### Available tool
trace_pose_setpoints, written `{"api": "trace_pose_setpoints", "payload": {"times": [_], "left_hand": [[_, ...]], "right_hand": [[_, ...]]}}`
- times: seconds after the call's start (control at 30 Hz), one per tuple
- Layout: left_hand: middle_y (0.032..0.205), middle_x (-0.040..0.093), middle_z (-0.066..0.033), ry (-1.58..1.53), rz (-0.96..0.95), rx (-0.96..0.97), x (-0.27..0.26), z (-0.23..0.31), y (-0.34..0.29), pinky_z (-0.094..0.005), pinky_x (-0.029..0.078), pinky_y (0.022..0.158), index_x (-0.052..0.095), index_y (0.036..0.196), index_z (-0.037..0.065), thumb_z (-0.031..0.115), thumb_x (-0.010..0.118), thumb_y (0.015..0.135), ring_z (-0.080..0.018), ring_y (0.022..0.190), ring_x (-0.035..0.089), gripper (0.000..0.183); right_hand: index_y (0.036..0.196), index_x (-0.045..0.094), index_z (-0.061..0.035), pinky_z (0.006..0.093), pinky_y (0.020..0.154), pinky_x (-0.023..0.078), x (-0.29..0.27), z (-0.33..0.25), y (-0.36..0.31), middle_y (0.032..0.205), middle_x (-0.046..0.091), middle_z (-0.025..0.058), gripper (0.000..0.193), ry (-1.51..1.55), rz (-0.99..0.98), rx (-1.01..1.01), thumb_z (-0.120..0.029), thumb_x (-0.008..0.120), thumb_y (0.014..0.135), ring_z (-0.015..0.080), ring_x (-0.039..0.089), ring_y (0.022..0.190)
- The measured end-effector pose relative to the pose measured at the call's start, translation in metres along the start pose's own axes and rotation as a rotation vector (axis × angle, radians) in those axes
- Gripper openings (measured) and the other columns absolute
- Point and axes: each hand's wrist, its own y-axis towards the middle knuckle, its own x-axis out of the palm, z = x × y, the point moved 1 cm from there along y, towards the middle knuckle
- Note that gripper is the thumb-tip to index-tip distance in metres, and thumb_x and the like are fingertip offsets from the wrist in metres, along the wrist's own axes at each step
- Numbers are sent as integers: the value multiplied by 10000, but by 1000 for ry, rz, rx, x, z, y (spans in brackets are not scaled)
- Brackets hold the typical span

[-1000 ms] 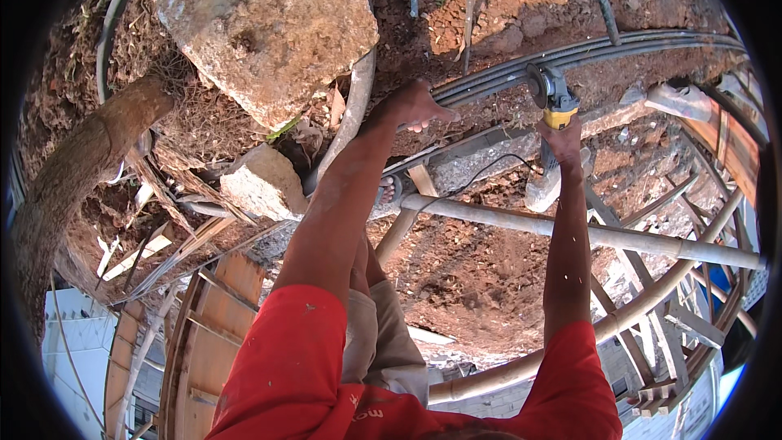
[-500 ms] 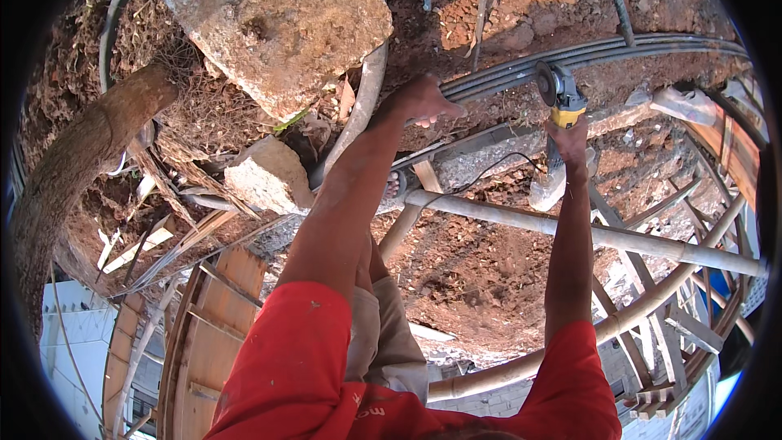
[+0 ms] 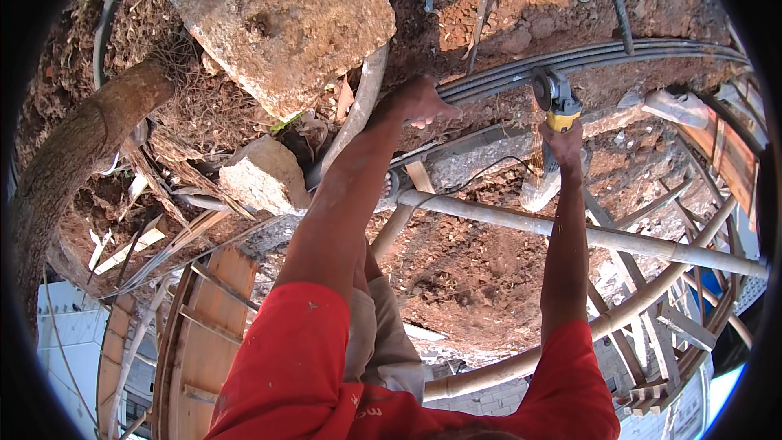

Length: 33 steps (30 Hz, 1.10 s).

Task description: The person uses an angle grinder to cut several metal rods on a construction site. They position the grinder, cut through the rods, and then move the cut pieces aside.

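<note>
My right hand (image 3: pixel 562 141) is wrapped round an angle grinder (image 3: pixel 555 98) with a yellow and grey body and a dark disc at its head. The disc is close to the near side of a bundle of long steel bars (image 3: pixel 521 73); whether it touches them I cannot tell. At the bundle's left end my left hand (image 3: pixel 420 103) is closed over the bars, its fingers curled down and its thumb toward the right. A dark cord (image 3: pixel 489 169) trails from the grinder's rear.
A large rock (image 3: pixel 285 24) and a smaller stone (image 3: pixel 265 175) lie left of my left arm. A bamboo pole (image 3: pixel 505 213) crosses below the grinder. A tree trunk (image 3: pixel 81 143) curves at far left; wooden boards (image 3: pixel 216 301) stand lower left, and a timber frame (image 3: pixel 652 318) lower right.
The view has tilted slightly. The grinder sits a touch lower and further left in the picture, still in my right hand. My left hand keeps its place on the bars.
</note>
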Motion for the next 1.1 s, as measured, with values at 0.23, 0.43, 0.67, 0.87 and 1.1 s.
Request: {"api": "trace_pose_setpoints", "payload": {"times": [0.23, 0.43, 0.67, 0.87, 1.1], "left_hand": [[914, 759, -211, 14, 16, 8, 3, -7, 7, -385, 589, 812, 598, 1213, -129, 541, 899, 695, -283, 840, 749, 899], [922, 759, -218, 16, 8, 7, 1, -1, 4, -384, 591, 803, 598, 1236, -106, 533, 905, 697, -289, 834, 750, 891], [919, 756, -231, 29, 17, 14, 2, -6, 7, -393, 591, 805, 596, 1206, -133, 533, 903, 707, -296, 837, 751, 888], [846, 752, -212, -4, 7, 4, 5, -7, 9, -374, 598, 724, 593, 1176, -142, 529, 913, 700, -270, 766, 751, 883], [839, 755, -196, 14, 35, 14, 4, -8, 9, -366, 595, 712, 603, 1162, -138, 534, 904, 703, -261, 752, 748, 868]], "right_hand": [[1099, 597, -20, 282, 699, 512, 3, -5, -4, 925, 672, 25, 438, 17, 39, -16, -47, 829, 728, 113, 617, 777], [1023, 636, -37, 276, 676, 516, 5, -3, -9, 889, 677, 15, 327, 47, 78, -39, -61, 819, 754, 108, 634, 766], [1107, 615, -25, 271, 714, 523, 5, -7, -8, 939, 679, 15, 406, 62, 39, -1, -34, 794, 743, 111, 628, 796], [1100, 618, -33, 285, 710, 529, 5, 0, -9, 939, 689, 17, 420, 17, 67, -43, -51, 824, 735, 108, 631, 799], [1091, 629, -25, 287, 712, 535, 8, 4, -9, 935, 693, 25, 409, 76, 69, -18, -56, 831, 736, 122, 645, 788]]}}
